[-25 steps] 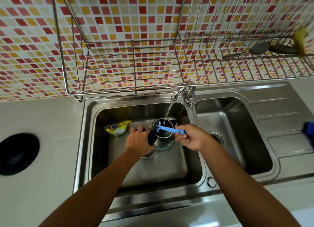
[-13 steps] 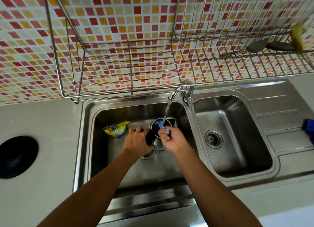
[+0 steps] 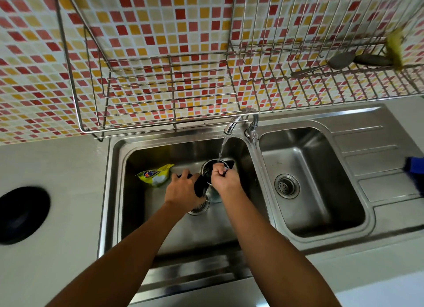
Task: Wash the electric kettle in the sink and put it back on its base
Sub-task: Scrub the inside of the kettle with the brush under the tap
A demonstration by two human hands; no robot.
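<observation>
The steel electric kettle (image 3: 207, 168) stands upright in the left sink basin (image 3: 142, 217), its open mouth under the running tap (image 3: 231, 125). My left hand (image 3: 183, 190) grips the kettle's black handle. My right hand (image 3: 223, 180) is a fist over the kettle's mouth, closed on a blue brush whose head reaches down inside; the brush is almost entirely hidden by my fingers. The round black kettle base (image 3: 21, 215) sits on the counter at the far left.
A yellow packet (image 3: 156, 174) lies in the left basin beside my left hand. The right basin (image 3: 309, 215) holds nothing. A wire dish rack (image 3: 172, 88) hangs above the sink with a spoon (image 3: 339, 61) on it. A blue object (image 3: 415, 169) rests on the drainboard.
My right hand has moved left from beside the kettle to over its mouth, pushing the blue brush down inside. My left hand stays on the handle. Water keeps running.
</observation>
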